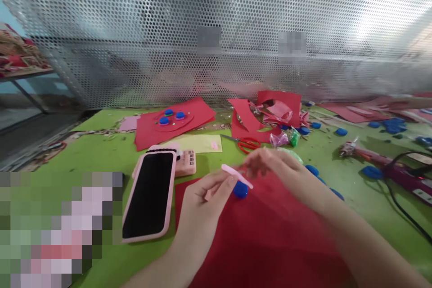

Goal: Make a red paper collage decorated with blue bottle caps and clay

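My left hand (207, 195) pinches a thin pale-pink strip (238, 176) between thumb and fingertips, its free end slanting down to the right. Just right of the strip, my right hand (270, 164) hovers with bent fingers. Its fingertips are blurred, so whether they hold anything does not show. Behind the strip a round blue piece (240, 190) rests near the top of a large red sheet (270, 238), which lies under both hands. Beyond the hands are red-handled scissors (249, 144) and a small plastic bag of green bits (294, 137).
A pink-cased phone (150, 195) leans over a pink box (186, 163) at left. Red sheets with blue rounds (164, 120) lie behind, beside red offcuts (248, 119). A glue gun (364, 155), a purple power strip (405, 177) and its cable are at right. A perforated metal panel (168, 22) rises behind.
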